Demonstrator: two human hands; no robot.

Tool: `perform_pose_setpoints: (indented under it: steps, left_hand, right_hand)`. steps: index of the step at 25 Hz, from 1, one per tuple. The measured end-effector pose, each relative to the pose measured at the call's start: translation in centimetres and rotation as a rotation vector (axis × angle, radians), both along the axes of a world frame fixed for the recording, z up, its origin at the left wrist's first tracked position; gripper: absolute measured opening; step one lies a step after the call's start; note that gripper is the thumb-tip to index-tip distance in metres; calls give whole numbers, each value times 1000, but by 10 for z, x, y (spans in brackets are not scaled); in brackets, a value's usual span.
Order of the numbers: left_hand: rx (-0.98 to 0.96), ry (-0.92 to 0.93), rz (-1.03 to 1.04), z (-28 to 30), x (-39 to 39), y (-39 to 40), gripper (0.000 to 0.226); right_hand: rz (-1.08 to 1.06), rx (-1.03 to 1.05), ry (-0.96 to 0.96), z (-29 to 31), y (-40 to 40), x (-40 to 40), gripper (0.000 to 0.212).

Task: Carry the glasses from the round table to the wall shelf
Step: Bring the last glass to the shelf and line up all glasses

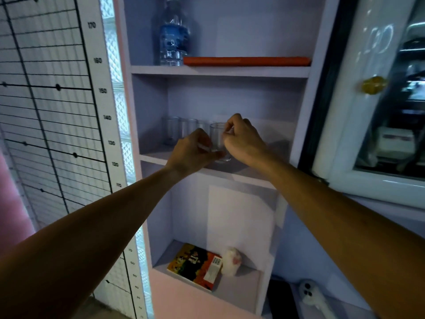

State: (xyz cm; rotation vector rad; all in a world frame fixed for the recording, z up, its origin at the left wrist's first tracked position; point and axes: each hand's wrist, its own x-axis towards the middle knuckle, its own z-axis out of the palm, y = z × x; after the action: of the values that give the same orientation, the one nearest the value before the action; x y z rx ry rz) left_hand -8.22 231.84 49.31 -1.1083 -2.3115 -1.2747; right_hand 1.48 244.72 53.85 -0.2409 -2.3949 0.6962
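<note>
Clearly the wall shelf point(232, 72) dominates the view, and its middle board carries the work. Both hands meet there on one clear glass point(218, 140): the left hand point(192, 154) pinches it low near the base, the right hand point(241, 139) curls its fingers round the rim, and the base sits at the board's front edge. To finish well, I judge the glass should slide back from that edge and settle flat before either grip loosens. Just left of the grip and further back stands a row of glasses point(181, 130), close enough to knock. Above the grip are a water bottle point(173, 35) and an orange bar point(247, 61); below lie a book point(195, 265) and a white bundle point(231, 261).
</note>
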Motion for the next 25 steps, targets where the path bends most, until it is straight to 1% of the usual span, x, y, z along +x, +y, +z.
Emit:
perform_pose_setpoints:
  steps: [4,6,8,11,13,15,18,21,25]
  left_hand:
    - [-23,9,-62,-2,15,32,53]
    - [-35,16,-85,-3,21,42,55]
    - [-40,23,-91,-3,23,50,46]
    - [-39,48,-61,-5,21,58,28]
    - [-23,32,-55,-5,20,60,25]
    - [-15,1,-65,-6,21,60,27]
    - [-30,-20,-81,-8,21,59,39]
    - [-75,-58,-106,-9,20,60,52]
    - [-106,-63,-105,-8,16,61,58]
  right_hand:
    - [-131,-47,1,-8,16,23,16]
    - [-177,-33,43,-13,22,29,17]
    - [-204,-7,101,-17,23,32,20]
    - [-226,-41,117,-22,20,34,44]
    - [-222,-70,113,-25,18,33,54]
    - [-209,-100,115,-26,18,31,56]
    - [-192,-141,108,-25,19,29,56]
    - [-173,-158,105,-26,20,27,51]
    - [-168,-167,115,-29,22,22,46]
